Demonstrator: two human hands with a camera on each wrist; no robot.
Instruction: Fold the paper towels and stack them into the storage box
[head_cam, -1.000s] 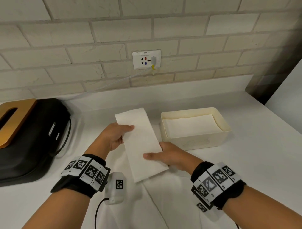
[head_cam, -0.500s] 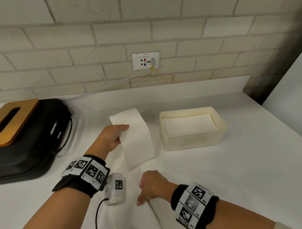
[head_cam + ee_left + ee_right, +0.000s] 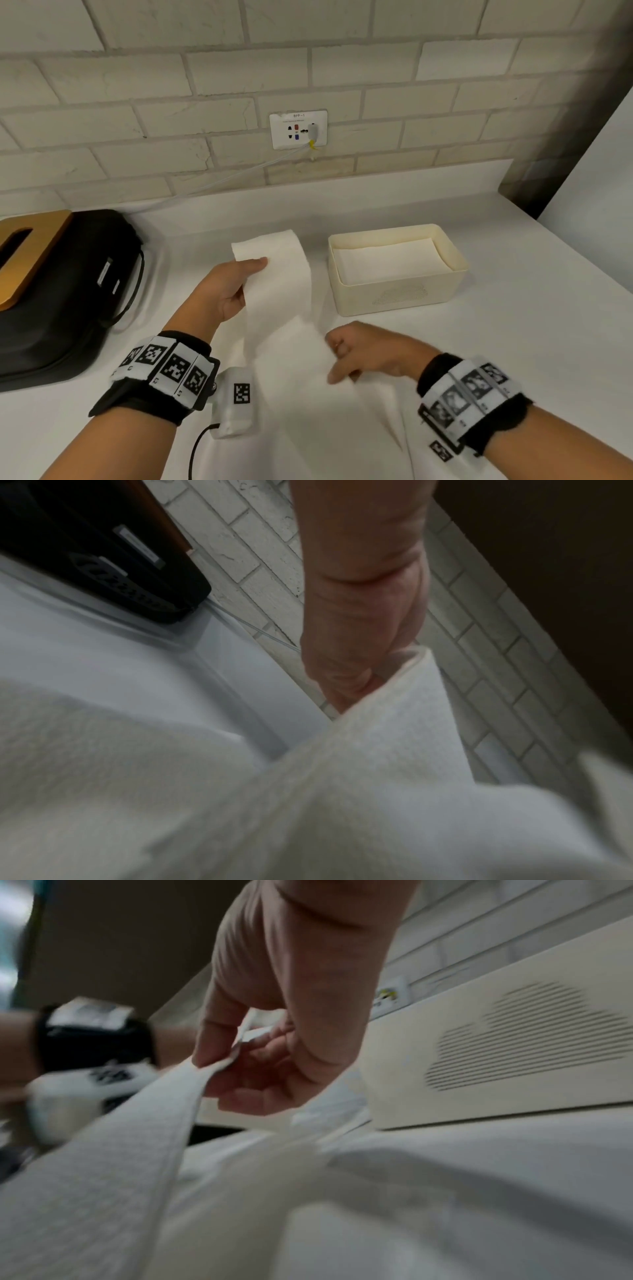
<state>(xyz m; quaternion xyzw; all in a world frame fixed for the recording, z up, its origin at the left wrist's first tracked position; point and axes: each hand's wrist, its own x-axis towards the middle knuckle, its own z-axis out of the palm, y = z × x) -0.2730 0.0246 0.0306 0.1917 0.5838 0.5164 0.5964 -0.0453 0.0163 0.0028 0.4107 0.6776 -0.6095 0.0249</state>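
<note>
White countertop point(image 3: 513, 359), bounded at 12 o'clock by a brick wall point(image 3: 137, 102) carrying a socket plate point(image 3: 298, 129); black case point(image 3: 61, 291) with a tan lid noted at 9 o'clock. Storage box point(image 3: 397, 294), cream, placed at 2 o'clock of the hands, already lined with folded paper towels point(image 3: 387, 260) lying flat inside. Loose unfolded sheets point(image 3: 325, 428) spread on the counter at 6 o'clock. Folded paper towel point(image 3: 277, 287), a long narrow strip, held above the counter between the two hands, just beside the box at its 9 o'clock. Left hand point(image 3: 226, 291) is clamped on the far end, thumb on top. Right hand point(image 3: 274, 1031) is pinched on the near end, as shown in the right wrist view. Change recorded: half a second ago the right hand lay on the loose sheets and the strip hung from the left hand alone; the near end has since been taken up. The second fold, end to end, is judged to be beginning; placing in the box remains to be done
</note>
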